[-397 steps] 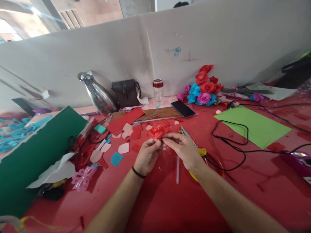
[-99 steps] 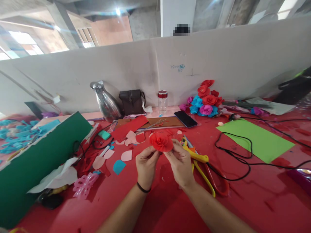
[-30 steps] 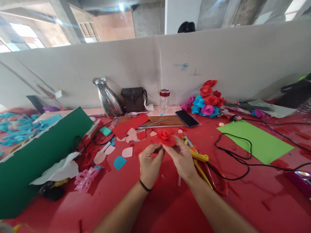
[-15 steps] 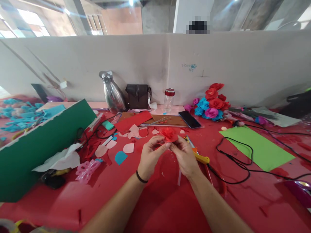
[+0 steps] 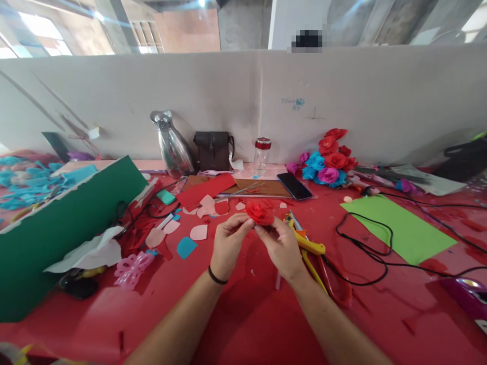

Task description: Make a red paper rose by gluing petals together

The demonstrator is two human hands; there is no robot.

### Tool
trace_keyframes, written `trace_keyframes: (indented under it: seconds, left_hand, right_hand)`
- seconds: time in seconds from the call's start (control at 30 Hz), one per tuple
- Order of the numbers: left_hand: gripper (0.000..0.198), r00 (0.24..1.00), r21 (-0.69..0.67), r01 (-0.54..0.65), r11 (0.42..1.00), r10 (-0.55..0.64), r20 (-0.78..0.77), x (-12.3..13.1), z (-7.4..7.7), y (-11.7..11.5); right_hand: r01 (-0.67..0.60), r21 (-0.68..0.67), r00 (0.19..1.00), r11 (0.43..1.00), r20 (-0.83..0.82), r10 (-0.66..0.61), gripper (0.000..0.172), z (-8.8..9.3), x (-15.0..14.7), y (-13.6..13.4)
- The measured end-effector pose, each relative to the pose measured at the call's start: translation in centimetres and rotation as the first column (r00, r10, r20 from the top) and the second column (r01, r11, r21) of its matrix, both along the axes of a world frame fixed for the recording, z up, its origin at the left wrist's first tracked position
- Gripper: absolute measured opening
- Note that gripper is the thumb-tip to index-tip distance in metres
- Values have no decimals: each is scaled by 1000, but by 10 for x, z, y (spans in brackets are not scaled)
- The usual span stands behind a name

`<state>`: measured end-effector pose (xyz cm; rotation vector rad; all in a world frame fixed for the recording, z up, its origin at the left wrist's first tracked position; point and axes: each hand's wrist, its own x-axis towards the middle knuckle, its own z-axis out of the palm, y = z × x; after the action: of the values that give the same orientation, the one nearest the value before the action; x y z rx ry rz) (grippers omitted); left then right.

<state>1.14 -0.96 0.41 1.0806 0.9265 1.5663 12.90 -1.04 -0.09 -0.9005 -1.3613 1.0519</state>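
Observation:
A red paper flower (image 5: 259,213) is held between my two hands above the red table (image 5: 243,314). My left hand (image 5: 231,243) pinches its lower left side with thumb and fingers. On the other side, my right hand (image 5: 279,246) grips the petals' lower right edge, thumb tip close to the left thumb. Beside my right wrist lie yellow-handled pliers (image 5: 310,246), partly hidden by the hand. Petal-shaped paper pieces lie left of my hands, among them a blue one (image 5: 187,247) and a pink one (image 5: 198,232).
A green board (image 5: 76,228) stands on the left. Along the back are a steel jug (image 5: 173,147), a dark bag (image 5: 213,151), a glass jar (image 5: 262,154), a phone (image 5: 294,186) and finished paper flowers (image 5: 329,159). A black cord (image 5: 369,248) crosses green paper (image 5: 399,228) at right.
The flower has tilted, so its rounded petals show more clearly. Both hands have shifted slightly, uncovering more of the pliers. The whole view has moved a little.

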Motion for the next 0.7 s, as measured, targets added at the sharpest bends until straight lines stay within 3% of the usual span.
trace_keyframes:
  seconds: [0.23, 0.7]
  left_hand:
    - [20, 987, -73, 136, 988, -129, 93, 0, 2, -1]
    - [9, 994, -82, 70, 994, -62, 92, -2, -5, 5]
  right_hand:
    - [59, -6, 994, 998, 94, -58, 16, 5, 4, 0]
    - [-29, 70, 991, 997, 134, 19, 16, 13, 4, -2]
